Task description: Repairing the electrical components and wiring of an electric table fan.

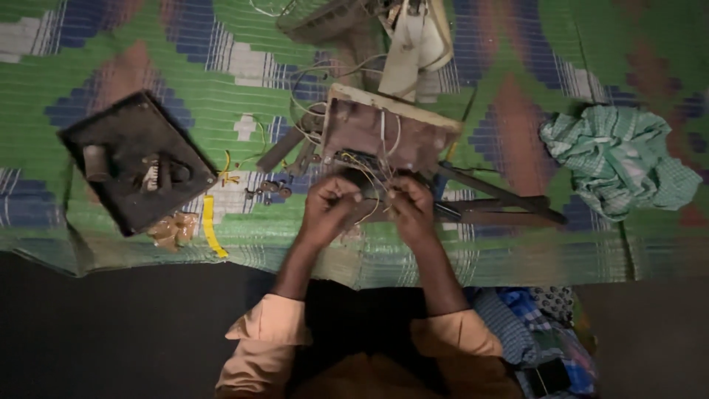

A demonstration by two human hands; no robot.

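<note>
An open brown box casing (pixel 384 133) with a pale rim lies on a green patterned woven mat (pixel 517 251). Thin pale wires (pixel 375 179) trail out of the casing toward me. My left hand (pixel 327 213) and my right hand (pixel 410 213) sit close together just below the casing, fingers pinched on these wires. What lies between the fingertips is blurred. Both forearms come out of orange sleeves.
A dark square board (pixel 136 159) with small parts on it lies at the left, with a yellow strip (pixel 210 229) beside it. Small round metal pieces (pixel 269 189) and dark long-handled tools (pixel 495 203) lie near the casing. A crumpled green checked cloth (pixel 617 159) is at the right. White and grey parts (pixel 413 37) lie at the top.
</note>
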